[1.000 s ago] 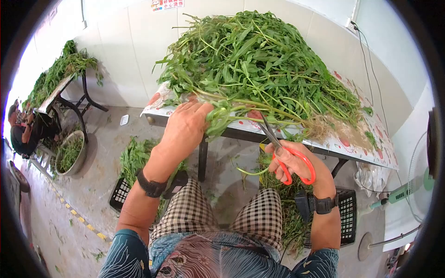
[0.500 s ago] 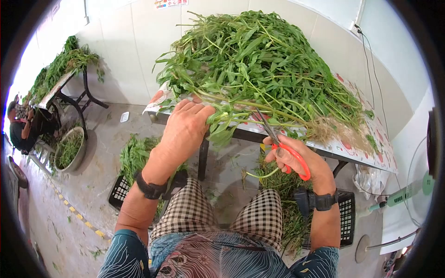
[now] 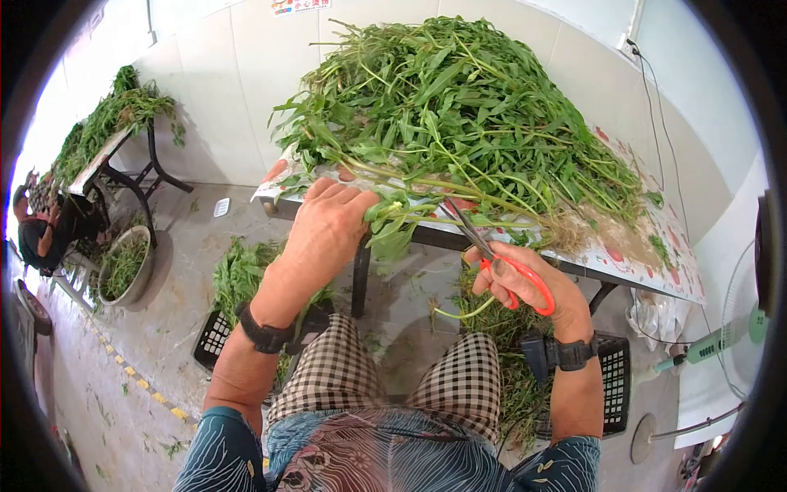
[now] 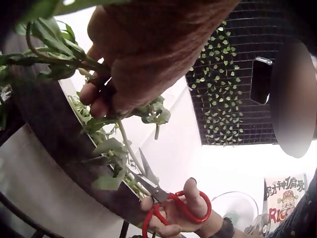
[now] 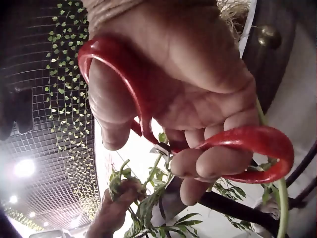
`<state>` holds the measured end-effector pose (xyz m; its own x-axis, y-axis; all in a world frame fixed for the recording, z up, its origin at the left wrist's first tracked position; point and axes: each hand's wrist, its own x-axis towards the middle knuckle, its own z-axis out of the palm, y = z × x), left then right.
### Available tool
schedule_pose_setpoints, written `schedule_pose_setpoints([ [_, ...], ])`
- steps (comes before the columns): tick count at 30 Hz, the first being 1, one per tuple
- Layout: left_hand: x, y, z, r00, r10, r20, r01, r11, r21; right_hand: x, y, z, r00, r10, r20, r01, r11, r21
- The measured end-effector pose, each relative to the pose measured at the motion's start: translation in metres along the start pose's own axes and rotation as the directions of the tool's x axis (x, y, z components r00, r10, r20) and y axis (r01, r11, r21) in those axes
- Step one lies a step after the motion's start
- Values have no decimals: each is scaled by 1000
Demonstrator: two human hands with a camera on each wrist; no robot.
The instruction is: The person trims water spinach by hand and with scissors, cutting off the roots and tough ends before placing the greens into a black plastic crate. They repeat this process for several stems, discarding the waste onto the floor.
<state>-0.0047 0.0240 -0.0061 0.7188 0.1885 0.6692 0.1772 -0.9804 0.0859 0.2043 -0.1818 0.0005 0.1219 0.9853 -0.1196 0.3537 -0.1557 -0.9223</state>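
Note:
My left hand (image 3: 328, 221) grips a leafy green stem (image 3: 392, 221) at the front edge of the table, its fingers curled round it. To its right, my right hand (image 3: 529, 283) holds scissors (image 3: 471, 230) with red handles, thumb and fingers through the loops. The left wrist view shows the scissor blades (image 4: 144, 171) spread apart, close beside the stem (image 4: 125, 139) below my left hand. A pale bare stem (image 3: 466, 313) curves out beneath my right hand; in the right wrist view it passes behind the lower red loop.
A big heap of leafy plants (image 3: 459, 107) covers much of the patterned tabletop (image 3: 676, 275), with roots (image 3: 570, 234) at its right. Black crates (image 3: 615, 381) with greens stand by both legs. Left lie a round tub (image 3: 127, 266), another loaded table and a seated person (image 3: 41, 234). A fan (image 3: 738, 328) stands right.
The scissors' handles have drawn closer together than a second ago, and their tips have shifted slightly left. The pale stem under my right hand has moved a little right. My left hand stays nearly still.

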Motion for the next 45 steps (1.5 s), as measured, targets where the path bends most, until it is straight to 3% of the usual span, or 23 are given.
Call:
schedule_pose_setpoints([
  [10, -7, -1, 11, 997, 77, 12, -78, 995, 61, 0, 6, 1, 1000, -25, 0, 25, 999, 39],
  [13, -11, -1, 16, 997, 49, 56, -52, 997, 49, -1, 5, 1, 1000, -26, 13, 25, 999, 36],
  [23, -11, -1, 19, 998, 61, -16, -61, 997, 39, 5, 11, -4, 999, -4, 34, 6, 999, -39],
  [32, -13, 2, 17, 998, 23, 53, -27, 998, 60, 4, 5, -2, 1000, 14, 26, -13, 999, -34],
  [37, -13, 6, 15, 997, 55, 46, -58, 997, 58, 5, 7, -1, 1000, -5, 5, 5, 1000, 18],
  [45, -11, 3, 15, 991, -11, 133, 14, 1000, -19, 4, 5, -3, 997, 77, -15, -74, 988, 132],
])
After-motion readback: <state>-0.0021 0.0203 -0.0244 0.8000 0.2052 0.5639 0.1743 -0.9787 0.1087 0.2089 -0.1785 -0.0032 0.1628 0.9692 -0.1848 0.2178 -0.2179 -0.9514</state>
